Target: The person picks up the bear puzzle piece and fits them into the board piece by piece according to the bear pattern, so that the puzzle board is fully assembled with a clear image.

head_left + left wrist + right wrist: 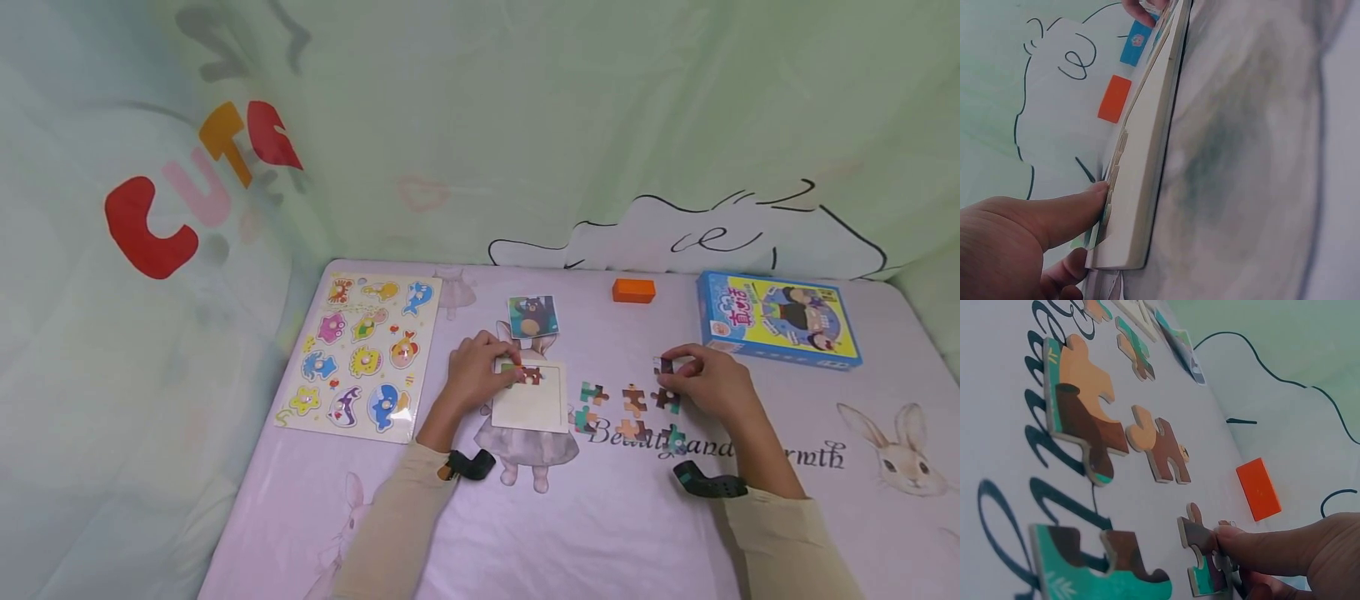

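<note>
In the head view my left hand [474, 372] is at the upper left corner of a pale wooden puzzle tray [528, 410]. Its thumb lies over the top row of fitted pieces and its fingers grip the corner edge, as the left wrist view also shows. A brown bear-face piece [531, 375] sits in that row beside the thumb. My right hand [708, 379] pinches a small dark puzzle piece [659, 365] between thumb and fingers. Just below it lies a brown and green piece [1200, 540]. More loose pieces [633, 400] spread between tray and right hand.
Behind the tray lies a bear picture card [533, 317]. An orange block [633, 291] and a blue-and-yellow box [780, 319] stand along the back. On the left is a sea-animal peg board [360, 358]. Fabric curtains [600, 125] rise behind the table.
</note>
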`<state>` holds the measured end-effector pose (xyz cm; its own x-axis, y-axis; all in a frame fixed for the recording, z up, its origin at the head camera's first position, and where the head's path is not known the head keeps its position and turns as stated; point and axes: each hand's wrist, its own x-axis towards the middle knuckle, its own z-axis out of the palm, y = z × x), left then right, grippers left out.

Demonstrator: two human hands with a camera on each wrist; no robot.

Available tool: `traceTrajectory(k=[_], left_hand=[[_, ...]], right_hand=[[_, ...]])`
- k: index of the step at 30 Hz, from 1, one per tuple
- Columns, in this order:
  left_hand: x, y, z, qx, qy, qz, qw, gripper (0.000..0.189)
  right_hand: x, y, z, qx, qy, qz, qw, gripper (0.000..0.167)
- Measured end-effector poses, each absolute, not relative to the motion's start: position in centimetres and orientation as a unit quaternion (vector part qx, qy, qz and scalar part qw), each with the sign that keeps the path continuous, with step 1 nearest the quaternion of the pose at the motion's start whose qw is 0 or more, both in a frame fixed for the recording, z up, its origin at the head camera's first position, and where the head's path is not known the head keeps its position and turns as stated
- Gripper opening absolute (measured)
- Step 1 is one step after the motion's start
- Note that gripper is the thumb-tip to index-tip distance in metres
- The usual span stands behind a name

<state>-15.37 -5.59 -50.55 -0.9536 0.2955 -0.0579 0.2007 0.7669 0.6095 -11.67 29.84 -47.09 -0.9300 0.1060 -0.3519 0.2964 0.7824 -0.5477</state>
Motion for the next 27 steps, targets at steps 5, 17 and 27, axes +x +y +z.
traceTrajectory(k=[5,17,27], left_hand=[[-15.35,-5.56,-50.55,0.13,0.939,0.308,0.079,0.012],[-15.4,-5.58,-50.72,0.131,0.94,0.306,0.077,0.012],[-15.36,-5.51,-50.73,0.133,0.939,0.308,0.073,0.011]], right_hand=[[-11.72,29.83,-47.11,0.106,0.931,-0.312,0.153,0.052],[-11.81,29.72,-47.06,0.105,0.934,-0.308,0.148,0.05],[-11.85,29.92,-47.22,0.102,0.934,-0.307,0.148,0.051]])
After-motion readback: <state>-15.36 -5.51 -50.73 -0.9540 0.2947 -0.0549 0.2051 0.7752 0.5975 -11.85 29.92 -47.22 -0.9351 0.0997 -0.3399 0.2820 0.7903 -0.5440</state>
